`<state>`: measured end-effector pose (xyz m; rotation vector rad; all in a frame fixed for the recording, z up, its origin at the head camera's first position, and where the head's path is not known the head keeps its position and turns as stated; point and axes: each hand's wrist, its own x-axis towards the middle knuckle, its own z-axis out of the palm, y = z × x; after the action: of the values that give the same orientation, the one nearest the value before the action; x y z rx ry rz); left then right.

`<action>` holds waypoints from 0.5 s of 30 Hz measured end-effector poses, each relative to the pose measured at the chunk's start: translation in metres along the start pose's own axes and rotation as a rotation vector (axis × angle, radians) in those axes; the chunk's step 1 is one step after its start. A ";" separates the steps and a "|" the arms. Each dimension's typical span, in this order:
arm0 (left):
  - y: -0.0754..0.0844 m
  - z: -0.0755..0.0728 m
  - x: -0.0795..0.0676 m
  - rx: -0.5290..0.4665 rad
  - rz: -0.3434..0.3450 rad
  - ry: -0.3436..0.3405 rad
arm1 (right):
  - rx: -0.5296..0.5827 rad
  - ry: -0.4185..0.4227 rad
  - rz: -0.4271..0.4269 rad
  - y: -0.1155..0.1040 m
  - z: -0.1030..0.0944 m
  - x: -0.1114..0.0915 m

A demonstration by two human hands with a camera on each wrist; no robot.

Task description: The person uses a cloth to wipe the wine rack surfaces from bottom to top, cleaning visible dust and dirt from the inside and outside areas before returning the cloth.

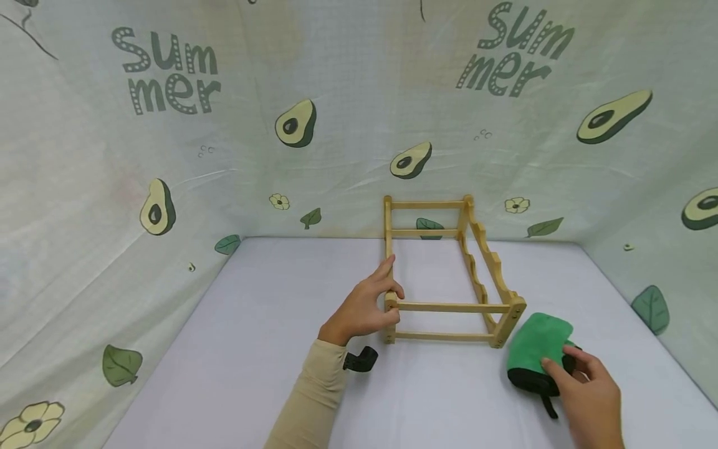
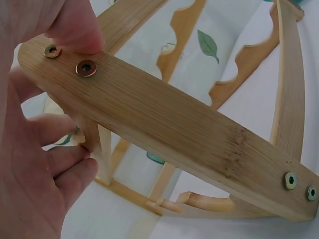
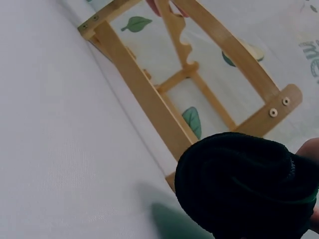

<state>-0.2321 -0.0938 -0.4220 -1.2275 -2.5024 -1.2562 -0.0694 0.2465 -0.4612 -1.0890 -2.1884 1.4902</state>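
Observation:
A light wooden rack (image 1: 449,307) with scalloped, notched rails stands on the table. My left hand (image 1: 364,305) grips its near left corner. In the left wrist view the thumb lies by two screws on the end bar (image 2: 164,114), while the other fingers (image 2: 45,162) curl on the far side of it. Just right of the rack is a rolled green cloth (image 1: 535,346) with black ends and a small black loop. My right hand (image 1: 591,393) pinches the cloth's right side. Its dark rolled end (image 3: 239,184) hides most of that hand in the right wrist view.
The table (image 1: 269,349) has a white cover. A hanging sheet (image 1: 348,75) printed with avocados, leaves and lettering encloses it at the back and sides, close behind the rack's far end. A black camera mount (image 1: 361,360) sits at the left wrist.

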 end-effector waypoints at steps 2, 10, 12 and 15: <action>0.000 0.003 0.001 -0.022 -0.018 -0.010 | -0.030 0.014 -0.028 -0.001 0.003 -0.003; -0.006 0.001 0.002 -0.027 -0.063 -0.024 | -0.118 0.028 -0.128 -0.003 0.017 -0.010; -0.006 -0.001 0.002 -0.038 -0.071 -0.037 | -0.114 0.031 -0.143 -0.002 0.020 -0.012; -0.006 -0.001 0.002 -0.047 -0.072 -0.053 | -0.098 0.042 -0.164 -0.001 0.023 -0.015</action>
<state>-0.2382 -0.0951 -0.4245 -1.2066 -2.5909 -1.3224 -0.0735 0.2206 -0.4674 -0.9352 -2.2821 1.2919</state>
